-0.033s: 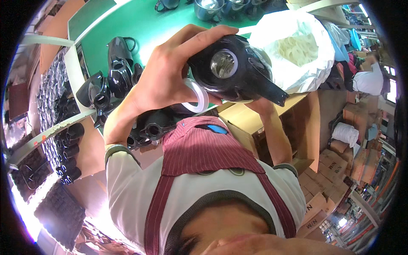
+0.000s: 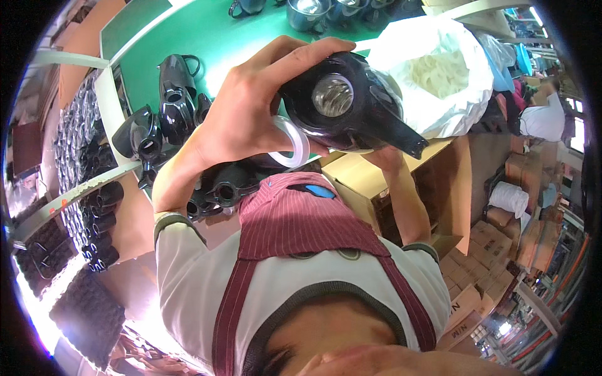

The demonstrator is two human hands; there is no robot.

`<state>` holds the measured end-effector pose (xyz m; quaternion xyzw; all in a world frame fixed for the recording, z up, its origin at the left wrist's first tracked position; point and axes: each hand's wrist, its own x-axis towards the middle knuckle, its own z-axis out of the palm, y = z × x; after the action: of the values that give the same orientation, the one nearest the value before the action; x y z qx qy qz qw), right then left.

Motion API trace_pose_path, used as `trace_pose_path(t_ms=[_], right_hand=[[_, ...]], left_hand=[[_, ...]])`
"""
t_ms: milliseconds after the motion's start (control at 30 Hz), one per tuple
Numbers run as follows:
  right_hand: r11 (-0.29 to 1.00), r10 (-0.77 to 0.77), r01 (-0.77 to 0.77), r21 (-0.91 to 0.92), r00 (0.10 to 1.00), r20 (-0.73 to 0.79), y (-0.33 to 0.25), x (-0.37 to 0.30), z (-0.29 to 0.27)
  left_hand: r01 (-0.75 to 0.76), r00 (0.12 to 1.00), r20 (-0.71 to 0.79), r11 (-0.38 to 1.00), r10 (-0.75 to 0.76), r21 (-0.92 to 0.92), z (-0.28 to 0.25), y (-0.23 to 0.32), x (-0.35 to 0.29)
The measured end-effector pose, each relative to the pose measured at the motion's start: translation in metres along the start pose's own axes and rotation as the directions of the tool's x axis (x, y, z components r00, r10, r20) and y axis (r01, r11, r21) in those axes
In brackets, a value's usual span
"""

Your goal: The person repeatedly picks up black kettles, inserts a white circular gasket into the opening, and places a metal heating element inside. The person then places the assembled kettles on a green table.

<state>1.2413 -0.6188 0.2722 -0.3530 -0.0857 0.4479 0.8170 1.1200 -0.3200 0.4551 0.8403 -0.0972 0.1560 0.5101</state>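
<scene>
My left hand (image 2: 248,109) wraps over a glossy black jug-shaped plastic shell (image 2: 370,116) with a pointed spout and a round silvery opening, held up close to the camera. A white translucent ring (image 2: 295,141) sits against the palm side of that hand, at the shell's lower edge. My right hand (image 2: 384,160) comes up beneath the shell and supports it from below; its fingers are mostly hidden behind the shell. Under both arms I see a maroon striped apron over a white shirt.
A green worktable (image 2: 251,34) lies ahead, with several more black shells (image 2: 172,88) at its left edge. A white bag of pale rings (image 2: 439,69) stands at the right, metal pots (image 2: 307,12) at the far edge. Racks of black parts (image 2: 81,163) line the left, cardboard boxes (image 2: 495,238) the right.
</scene>
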Motion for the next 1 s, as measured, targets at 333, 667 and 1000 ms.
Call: trace_pose_path(t_ms=[333, 667, 1000], right_hand=[[0.994, -0.048, 0.054, 0.097, 0.997, -0.064, -0.007, 0.0, -0.019], [0.97, -0.213, 0.215, -0.11, 0.977, 0.03, -0.027, 0.045, 0.01], [0.111, -0.524, 0.5, -0.859, 0.763, 0.377, -0.02, 0.175, 0.11]], left_hand=[[-0.058, 0.997, -0.046, 0.991, 0.064, 0.117, 0.0, 0.006, 0.009], [0.04, 0.987, -0.152, 0.999, -0.043, -0.021, -0.009, -0.032, 0.015], [0.209, 0.774, -0.236, 0.589, -0.587, -0.78, -0.009, -0.246, -0.026]])
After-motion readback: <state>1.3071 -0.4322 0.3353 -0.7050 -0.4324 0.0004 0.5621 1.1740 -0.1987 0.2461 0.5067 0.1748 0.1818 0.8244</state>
